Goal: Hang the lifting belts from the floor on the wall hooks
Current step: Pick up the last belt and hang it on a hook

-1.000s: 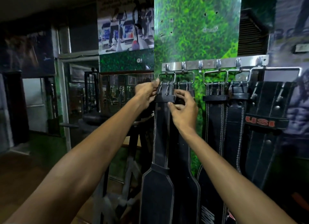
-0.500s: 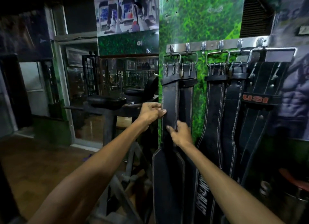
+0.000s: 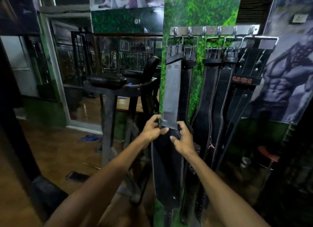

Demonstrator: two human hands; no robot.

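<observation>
Several black lifting belts hang by their buckles from a steel hook rail on the green wall panel. The leftmost belt hangs from the first hook, and its narrow strap runs down to a wider padded part. My left hand pinches the left edge of this belt where the strap meets the wide part. My right hand grips the same belt from the right, fingers curled over its front. To the right hang a second belt and a belt with red USI lettering.
A black gym machine with padded rests stands just left of the panel. Blue slippers lie on the wooden floor. A red stool sits low at the right. Mirrors and a doorway fill the left wall.
Both hands have slid down the leftmost belt from its buckle at the hook to the joint above the wide part. My view has dropped lower.
</observation>
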